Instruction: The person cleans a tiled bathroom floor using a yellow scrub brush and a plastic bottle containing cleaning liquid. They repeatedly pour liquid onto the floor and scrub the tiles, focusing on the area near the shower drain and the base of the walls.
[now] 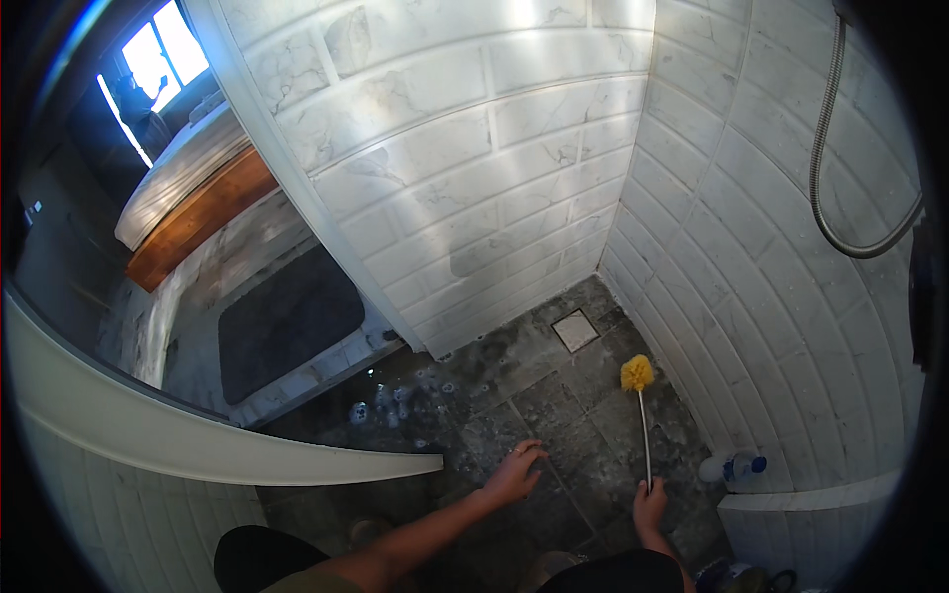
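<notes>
My right hand [650, 504] is closed around the lower end of a thin metal handle, part of a brush with a round yellow bristle head [637, 373]. That head is by the dark tiled floor near the right wall; whether it touches the floor I cannot tell. My left hand [517, 468] holds nothing and hovers over the floor tiles [552, 404], fingers apart and slightly bent. Soap suds [389, 400] lie on the wet floor beyond my left hand. A square drain cover [575, 330] is set into the floor near the corner.
A plastic bottle with a blue cap [734, 467] lies by the right wall, beside a tiled ledge [808, 504]. A metal shower hose [819, 163] hangs above. The white partition's edge [356, 463] juts in from the left. Outside are a dark mat [289, 319], a bed [200, 215] and a person [137, 104].
</notes>
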The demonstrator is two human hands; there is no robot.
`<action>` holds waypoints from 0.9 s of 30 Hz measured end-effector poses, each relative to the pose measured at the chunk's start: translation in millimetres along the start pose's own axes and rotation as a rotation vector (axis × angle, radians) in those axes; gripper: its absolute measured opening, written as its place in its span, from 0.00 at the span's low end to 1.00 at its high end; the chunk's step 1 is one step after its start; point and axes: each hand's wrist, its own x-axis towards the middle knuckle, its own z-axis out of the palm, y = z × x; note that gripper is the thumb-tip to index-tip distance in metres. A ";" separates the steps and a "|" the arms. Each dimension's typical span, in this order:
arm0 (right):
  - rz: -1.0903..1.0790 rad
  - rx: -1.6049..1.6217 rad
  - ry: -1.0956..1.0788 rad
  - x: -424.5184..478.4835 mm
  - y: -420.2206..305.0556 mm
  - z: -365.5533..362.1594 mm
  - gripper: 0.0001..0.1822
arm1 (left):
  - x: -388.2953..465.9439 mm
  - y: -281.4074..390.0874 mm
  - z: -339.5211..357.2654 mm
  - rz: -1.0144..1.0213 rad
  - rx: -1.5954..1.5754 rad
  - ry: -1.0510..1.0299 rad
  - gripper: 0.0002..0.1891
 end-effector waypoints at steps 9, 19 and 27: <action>-0.053 0.049 -0.165 -6.6 -30.3 8.6 0.13 | -2.2 -12.4 0.9 0.025 0.019 -0.001 0.19; -0.103 0.194 -0.437 -8.2 -67.8 47.1 0.16 | -28.8 -18.4 -32.4 -0.109 0.087 -0.133 0.19; -0.198 0.220 -0.517 -9.9 -95.7 56.0 0.15 | -20.2 0.6 -36.1 -0.121 0.080 -0.106 0.23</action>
